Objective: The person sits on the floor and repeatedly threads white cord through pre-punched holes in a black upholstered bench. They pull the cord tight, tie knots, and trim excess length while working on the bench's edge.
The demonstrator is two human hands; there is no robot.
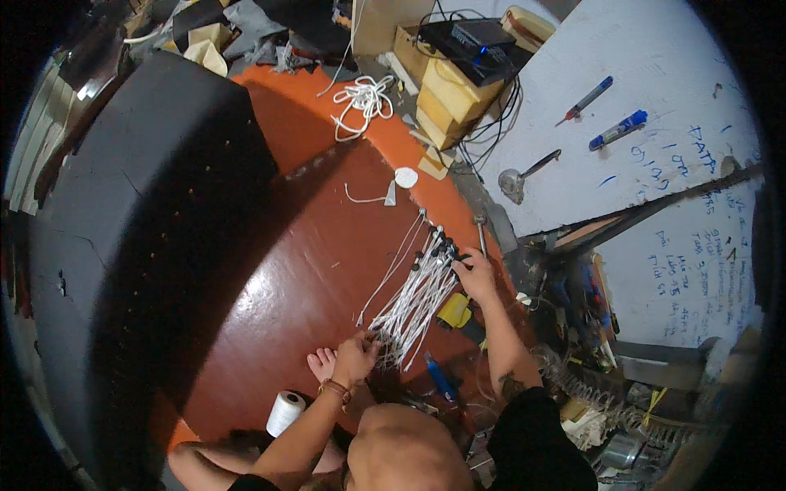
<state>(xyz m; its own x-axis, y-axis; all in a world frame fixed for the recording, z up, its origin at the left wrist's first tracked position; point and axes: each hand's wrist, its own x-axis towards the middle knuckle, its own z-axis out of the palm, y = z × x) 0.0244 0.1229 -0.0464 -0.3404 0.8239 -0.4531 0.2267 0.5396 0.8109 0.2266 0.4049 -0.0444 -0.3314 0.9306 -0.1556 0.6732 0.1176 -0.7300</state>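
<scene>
Head view: cords (416, 303) lie on red floor (311, 245) in one loose bundle, between two hands. Long axis runs slanting, black ends far and to right, thin loose ends near left hand (355, 360). Left hand half curled at near ends; its grip hidden, cannot tell. Right hand (476, 277) has fingers bent at black ends; cannot tell if it pinches any. Yellow tool (453, 311) partly behind right forearm. Floor stretches left to dark panel (164, 139); yellow tool and blue knife (440, 378) limit right side.

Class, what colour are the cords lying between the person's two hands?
The cords are white, seen best in the head view.
</scene>
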